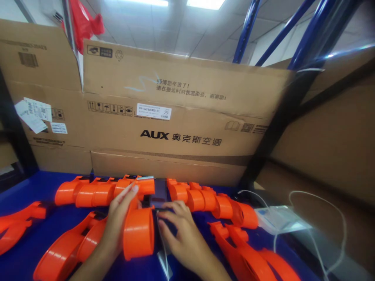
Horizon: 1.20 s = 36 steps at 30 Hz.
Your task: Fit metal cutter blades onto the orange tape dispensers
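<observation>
My left hand (118, 218) rests against an orange plastic cylinder-shaped part (138, 234) that lies on the blue work surface (35, 249), fingers stretched along its left side. My right hand (178, 230) lies just right of that part, fingertips pressing on a small dark device (159, 194) and a dark piece beneath them. A thin clear strip (164, 259) lies between my wrists. Whether the right hand grips anything is unclear.
Rows of similar orange plastic housings lie at the back left (96, 191), back right (211, 203), front left (67, 249) and front right (249, 257). Large cardboard boxes (175, 117) wall the back. A white adapter with cables (278, 220) sits at right.
</observation>
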### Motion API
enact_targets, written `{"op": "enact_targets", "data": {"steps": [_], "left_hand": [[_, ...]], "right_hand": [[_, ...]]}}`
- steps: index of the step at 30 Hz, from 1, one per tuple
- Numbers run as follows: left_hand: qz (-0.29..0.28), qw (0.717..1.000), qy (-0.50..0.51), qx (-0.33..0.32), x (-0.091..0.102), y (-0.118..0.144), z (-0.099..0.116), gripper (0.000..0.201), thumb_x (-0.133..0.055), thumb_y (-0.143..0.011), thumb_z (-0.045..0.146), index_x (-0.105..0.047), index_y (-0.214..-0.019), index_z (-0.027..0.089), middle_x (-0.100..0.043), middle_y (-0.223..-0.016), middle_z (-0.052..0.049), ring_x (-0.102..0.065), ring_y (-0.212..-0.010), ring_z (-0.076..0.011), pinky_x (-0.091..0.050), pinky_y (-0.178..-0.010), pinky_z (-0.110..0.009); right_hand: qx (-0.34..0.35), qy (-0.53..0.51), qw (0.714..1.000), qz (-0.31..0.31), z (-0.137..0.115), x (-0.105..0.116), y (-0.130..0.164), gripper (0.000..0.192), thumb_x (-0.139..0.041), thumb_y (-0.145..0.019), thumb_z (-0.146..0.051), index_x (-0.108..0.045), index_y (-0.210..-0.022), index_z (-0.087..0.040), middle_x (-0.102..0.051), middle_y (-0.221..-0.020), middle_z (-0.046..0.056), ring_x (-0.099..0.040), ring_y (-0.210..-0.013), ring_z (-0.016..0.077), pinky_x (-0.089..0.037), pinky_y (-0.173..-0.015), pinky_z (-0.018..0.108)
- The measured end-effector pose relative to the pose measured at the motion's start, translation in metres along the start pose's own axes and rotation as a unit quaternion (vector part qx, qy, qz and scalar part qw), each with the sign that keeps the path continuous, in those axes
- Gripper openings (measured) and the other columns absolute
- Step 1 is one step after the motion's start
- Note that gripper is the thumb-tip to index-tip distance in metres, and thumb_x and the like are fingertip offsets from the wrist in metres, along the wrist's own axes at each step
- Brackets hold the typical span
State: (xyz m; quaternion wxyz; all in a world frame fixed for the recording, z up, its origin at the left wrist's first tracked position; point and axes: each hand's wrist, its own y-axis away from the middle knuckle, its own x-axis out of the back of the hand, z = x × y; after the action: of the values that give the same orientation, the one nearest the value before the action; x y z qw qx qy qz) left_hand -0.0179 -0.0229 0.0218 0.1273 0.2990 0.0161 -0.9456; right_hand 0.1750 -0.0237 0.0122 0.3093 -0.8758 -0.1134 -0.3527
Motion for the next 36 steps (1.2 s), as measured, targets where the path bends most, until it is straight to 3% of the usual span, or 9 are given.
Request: {"op": "enact_targets", "data": {"steps": [2,5,10,15,23,28,33,36], "left_hand": [[0.0,1.0,0.022,0.001,0.001,-0.001,0.003,0.036,-0.082,-0.074,0.045,-0.057,-0.068,0.019,-0.055,-0.051,0.007,-0.049,-0.044,-0.0089,-0.043,-0.044,-0.019],[0.007,0.999,0.041,0.0,0.001,-0.002,0.004,0.034,-0.081,-0.076,0.043,-0.056,-0.07,0.02,-0.054,-0.052,0.008,-0.049,-0.044,-0.0092,-0.043,-0.044,-0.019],[-0.005,0.999,0.049,-0.018,0.001,-0.002,0.004,0.03,-0.08,-0.077,0.041,-0.059,-0.077,0.02,-0.059,-0.06,0.006,-0.051,-0.048,-0.0092,-0.043,-0.046,-0.019],[-0.002,0.999,0.038,-0.024,-0.001,-0.002,0.004,0.032,-0.082,-0.075,0.041,-0.061,-0.083,0.019,-0.06,-0.06,0.006,-0.053,-0.048,-0.0091,-0.045,-0.048,-0.018],[-0.025,0.999,-0.009,-0.018,-0.002,-0.002,-0.007,0.044,-0.081,-0.075,0.044,-0.066,-0.109,0.019,-0.063,-0.058,0.005,-0.054,-0.049,-0.0104,-0.045,-0.05,-0.019],[-0.032,0.998,-0.046,-0.006,-0.001,-0.001,-0.012,0.061,-0.079,-0.075,0.048,-0.063,-0.126,0.019,-0.066,-0.058,0.003,-0.058,-0.052,-0.0121,-0.045,-0.055,-0.021],[-0.082,0.992,-0.087,-0.033,-0.004,0.003,-0.013,0.065,-0.077,-0.077,0.048,-0.062,-0.132,0.017,-0.066,-0.059,0.003,-0.059,-0.055,-0.0132,-0.046,-0.06,-0.022],[-0.128,0.982,-0.131,-0.047,-0.005,0.004,-0.016,0.066,-0.078,-0.077,0.044,-0.059,-0.135,0.019,-0.072,-0.075,-0.001,-0.061,-0.059,-0.0138,-0.048,-0.061,-0.025]], "right_hand": [[0.008,0.069,0.995,-0.066,-0.002,-0.003,0.003,0.02,-0.062,-0.092,-0.022,-0.075,-0.105,-0.029,-0.061,-0.129,0.007,-0.052,-0.123,0.0307,-0.042,-0.104,0.049],[0.013,0.117,0.986,-0.121,-0.005,-0.006,0.005,0.021,-0.06,-0.093,-0.025,-0.073,-0.109,-0.03,-0.057,-0.131,0.008,-0.049,-0.121,0.0319,-0.042,-0.101,0.05],[0.017,0.145,0.98,-0.133,-0.003,-0.011,0.004,0.032,-0.057,-0.095,-0.029,-0.063,-0.127,-0.031,-0.049,-0.138,0.01,-0.044,-0.123,0.0333,-0.039,-0.099,0.049],[0.011,0.176,0.974,-0.145,0.004,-0.018,0.004,0.02,-0.06,-0.092,-0.027,-0.066,-0.111,-0.026,-0.051,-0.13,0.01,-0.045,-0.118,0.0315,-0.039,-0.096,0.046],[0.017,0.182,0.974,-0.135,0.005,-0.019,0.003,0.019,-0.066,-0.089,-0.029,-0.067,-0.107,-0.025,-0.054,-0.126,0.009,-0.046,-0.115,0.0299,-0.04,-0.093,0.042],[-0.012,0.144,0.987,-0.065,0.006,-0.008,0.0,0.014,-0.066,-0.084,-0.021,-0.067,-0.097,-0.024,-0.062,-0.114,0.006,-0.053,-0.108,0.0283,-0.042,-0.093,0.042],[-0.063,0.069,0.992,0.085,0.017,0.01,-0.008,0.009,-0.062,-0.087,-0.023,-0.066,-0.095,-0.023,-0.07,-0.091,0.004,-0.063,-0.086,0.0246,-0.048,-0.079,0.036],[-0.065,0.022,0.981,0.179,0.016,0.019,-0.01,0.017,-0.062,-0.09,-0.032,-0.066,-0.104,-0.022,-0.072,-0.091,0.005,-0.063,-0.076,0.0224,-0.05,-0.072,0.033]]}}
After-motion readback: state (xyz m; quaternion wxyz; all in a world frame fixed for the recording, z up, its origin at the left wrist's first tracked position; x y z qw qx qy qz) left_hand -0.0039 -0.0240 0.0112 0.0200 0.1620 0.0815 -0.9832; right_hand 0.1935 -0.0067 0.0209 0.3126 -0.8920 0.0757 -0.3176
